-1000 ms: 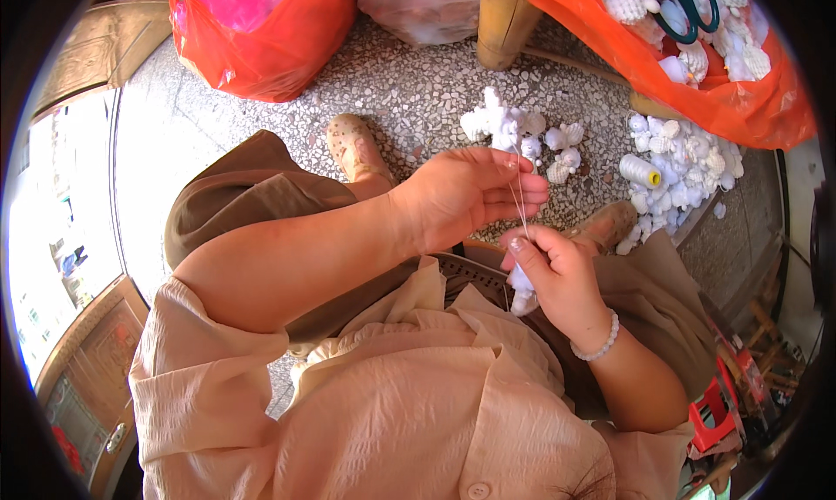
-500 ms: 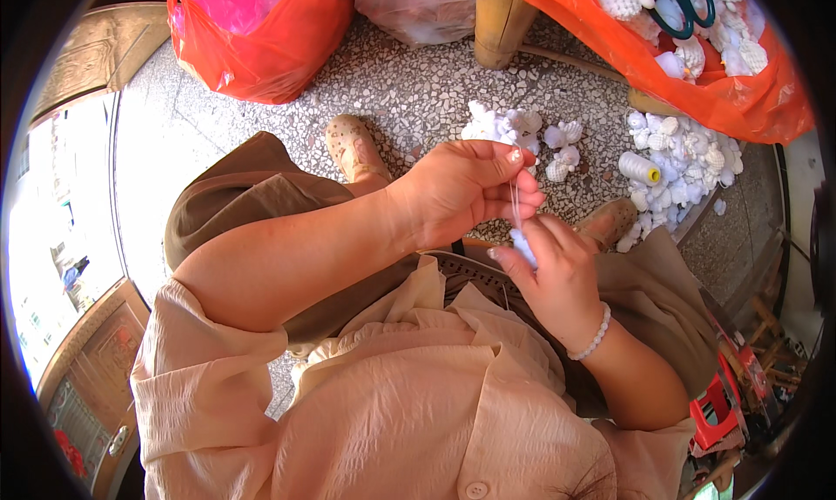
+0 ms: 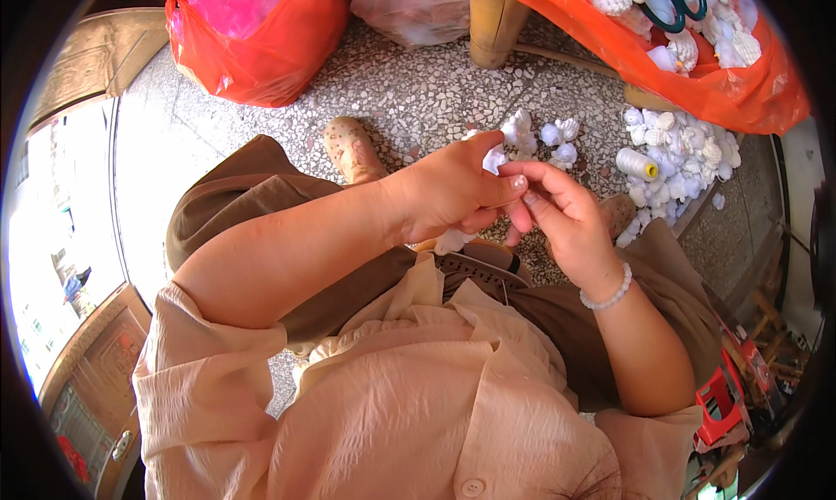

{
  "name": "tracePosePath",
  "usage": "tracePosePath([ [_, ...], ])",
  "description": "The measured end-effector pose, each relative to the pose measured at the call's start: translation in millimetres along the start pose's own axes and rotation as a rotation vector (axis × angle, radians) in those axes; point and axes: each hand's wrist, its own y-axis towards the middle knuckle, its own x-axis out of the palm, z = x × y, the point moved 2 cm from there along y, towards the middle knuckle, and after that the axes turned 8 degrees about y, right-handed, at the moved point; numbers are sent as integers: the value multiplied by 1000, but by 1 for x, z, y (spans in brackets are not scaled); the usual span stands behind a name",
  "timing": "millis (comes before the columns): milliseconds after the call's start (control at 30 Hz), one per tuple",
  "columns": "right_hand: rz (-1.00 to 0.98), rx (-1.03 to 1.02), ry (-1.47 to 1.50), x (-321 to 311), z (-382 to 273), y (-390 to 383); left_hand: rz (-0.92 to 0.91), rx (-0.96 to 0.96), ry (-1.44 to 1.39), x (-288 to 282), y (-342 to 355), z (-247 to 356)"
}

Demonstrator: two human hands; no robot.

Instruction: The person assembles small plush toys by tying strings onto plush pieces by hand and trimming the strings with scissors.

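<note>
In front of my lap my two hands meet at the fingertips. My left hand [image 3: 453, 191] is closed, palm turned away, thumb pressed toward the fingers. A small white puffy piece [image 3: 494, 160] shows at its upper edge, and more white material [image 3: 454, 241] shows below it. My right hand [image 3: 570, 230], wearing a pale bead bracelet [image 3: 608, 289], pinches with thumb and forefinger close to the left thumb. What lies in that pinch is hidden. Beyond the hands, a few white puffs [image 3: 520, 133] and smaller ones [image 3: 559, 134] lie on the speckled floor.
At right a heap of white puffs [image 3: 684, 156] carries a white thread spool [image 3: 637, 164]. An orange bag [image 3: 731, 95] above it holds white pieces and dark-handled scissors [image 3: 675, 4]. A red bag [image 3: 261, 60], a clear bag [image 3: 409, 13] and a bamboo leg [image 3: 496, 26] stand ahead.
The right hand has risen to the left hand's fingertips, and the taut thread between them no longer shows. The left hand has turned over. The near floor cluster of puffs looks smaller.
</note>
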Motion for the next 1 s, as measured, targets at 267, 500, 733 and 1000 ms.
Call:
tracePosePath([
  [267,36,5,-133,0,-10,0,-148,32,30,-6,1,2],
  [500,61,-143,-199,3,-17,-4,-259,48,-48,-7,3,3],
  [733,148,-212,-364,5,-18,-6,-316,27,-121,-7,1,4],
  [1000,137,-354,-531,-2,-23,-5,-279,-8,-37,-10,6,6],
])
